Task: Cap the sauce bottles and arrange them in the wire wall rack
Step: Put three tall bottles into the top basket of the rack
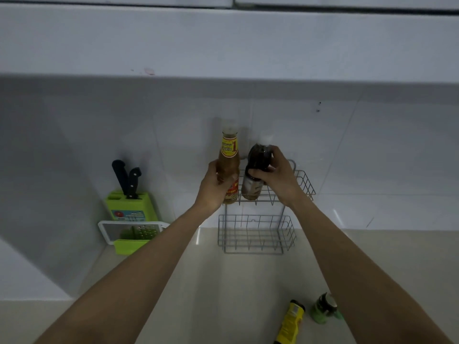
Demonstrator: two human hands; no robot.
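While the left hand grips the amber bottle, the right hand clasps the dark bottle at the rack's upper basket.

Two bottles are standing side by side in the rack's upper basket; knife block is sitting left, by the countertop's back edge.

Head-worn view, forward, slightly downward

hands: 2, left hand and right hand
bottles held: 2, amber bottle and dark bottle
bottles on counter: 2, yellow bottle and green bottle
rack baskets: 2
knives: 2
knife block: 1
grater: 1
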